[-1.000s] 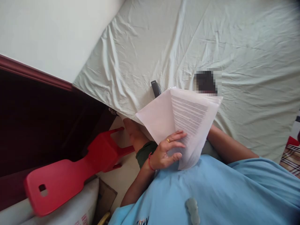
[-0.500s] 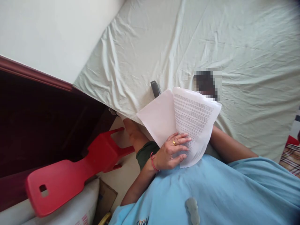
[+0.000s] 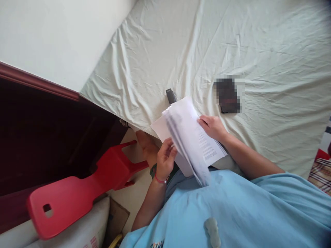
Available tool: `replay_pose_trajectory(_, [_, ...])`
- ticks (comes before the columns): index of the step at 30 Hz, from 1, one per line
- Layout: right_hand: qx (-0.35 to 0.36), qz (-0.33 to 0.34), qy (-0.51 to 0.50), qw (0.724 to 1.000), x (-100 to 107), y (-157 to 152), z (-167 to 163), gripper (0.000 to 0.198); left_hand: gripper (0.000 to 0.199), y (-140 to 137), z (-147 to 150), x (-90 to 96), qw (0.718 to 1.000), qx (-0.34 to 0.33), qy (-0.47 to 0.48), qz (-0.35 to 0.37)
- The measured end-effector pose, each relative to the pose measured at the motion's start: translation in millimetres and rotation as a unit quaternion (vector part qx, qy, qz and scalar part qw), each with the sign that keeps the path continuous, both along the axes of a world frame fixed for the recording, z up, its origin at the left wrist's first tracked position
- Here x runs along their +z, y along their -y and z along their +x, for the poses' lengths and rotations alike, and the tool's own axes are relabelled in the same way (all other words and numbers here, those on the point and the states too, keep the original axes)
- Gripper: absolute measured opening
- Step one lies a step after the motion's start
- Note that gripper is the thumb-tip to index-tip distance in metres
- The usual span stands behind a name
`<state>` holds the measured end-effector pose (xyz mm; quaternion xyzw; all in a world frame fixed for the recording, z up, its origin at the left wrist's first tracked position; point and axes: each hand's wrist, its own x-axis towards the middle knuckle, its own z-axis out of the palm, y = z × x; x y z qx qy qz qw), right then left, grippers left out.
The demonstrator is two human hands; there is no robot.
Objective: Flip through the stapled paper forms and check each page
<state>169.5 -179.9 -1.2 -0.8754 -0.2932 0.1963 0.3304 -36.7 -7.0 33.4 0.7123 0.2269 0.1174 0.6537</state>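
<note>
A stack of printed papers (image 3: 208, 146) lies open over my lap at the bed's edge. One page (image 3: 184, 137), smeared by motion, stands partway over between the two halves. My left hand (image 3: 165, 160) has its fingers curled on that page's left edge; a ring and a red bracelet show on it. On the far right edge of the stack, my right hand (image 3: 213, 127) is closed, its thumb and fingers pinching the sheets. Just beyond the papers is a slim black oblong object (image 3: 170, 96), partly covered by them.
A pixelated dark flat object (image 3: 229, 95) rests on the wrinkled pale bedsheet (image 3: 155, 62). To the left stand a red plastic chair (image 3: 69, 199) and a white sack (image 3: 97, 220). Checked cloth (image 3: 322, 175) shows at the right edge.
My left hand has moved left off the printed page, and a page is now swinging leftward. My right hand, hidden behind the papers before, now shows at their edge. The dark flat object is uncovered.
</note>
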Motion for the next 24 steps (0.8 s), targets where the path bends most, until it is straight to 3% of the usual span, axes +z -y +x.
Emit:
replay_pose_trajectory(5, [-0.007,-0.013,0.003,1.000,4.9,-2.8,-0.3,0.038,0.047,-1.4,5.2,-7.7,0.978,0.162,-0.021,-0.130])
replay_pose_trajectory(10, [-0.010,-0.001,-0.003,1.000,3.7,-2.9,0.1,0.038,0.062,-11.2,8.0,-7.1,0.949,0.208,-0.007,-0.235])
replay_pose_trajectory(14, [-0.005,0.056,-0.045,0.997,6.6,-0.3,2.7,0.038,0.049,-16.0,6.5,-10.6,0.954,0.205,-0.047,-0.213])
replay_pose_trajectory(17, [0.006,0.131,-0.127,0.983,9.8,4.6,5.0,0.045,0.052,-14.3,7.2,-14.9,0.959,0.187,-0.059,-0.205])
replay_pose_trajectory(24, [-0.052,0.262,-0.378,0.886,7.0,12.3,1.3,0.052,0.058,-13.9,6.2,-26.0,0.955,0.254,-0.043,-0.148])
